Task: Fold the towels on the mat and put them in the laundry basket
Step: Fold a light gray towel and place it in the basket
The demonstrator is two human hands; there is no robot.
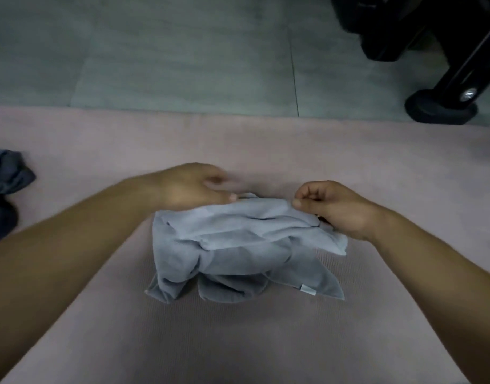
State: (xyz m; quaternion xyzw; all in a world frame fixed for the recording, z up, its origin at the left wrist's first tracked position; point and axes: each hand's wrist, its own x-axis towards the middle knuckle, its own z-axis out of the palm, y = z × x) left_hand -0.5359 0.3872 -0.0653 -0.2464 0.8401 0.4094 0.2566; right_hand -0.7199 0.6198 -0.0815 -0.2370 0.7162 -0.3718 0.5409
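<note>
Pink mat fills the near ground. A light blue towel lies crumpled at its centre, not yet folded. The right grip pinches the towel's far edge between thumb and curled fingers. The left grip touches the far left corner, but its fingers are blurred and I cannot tell its hold. Assessment: the cloth is soft, light and limp, best taken at the corners and spread flat. A dark towel lies well apart at the left edge. The basket is not in view.

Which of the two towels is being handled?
The light grey towel in the centre; right hand pinches its far edge. The darker towel lies bunched at left, untouched.
</note>
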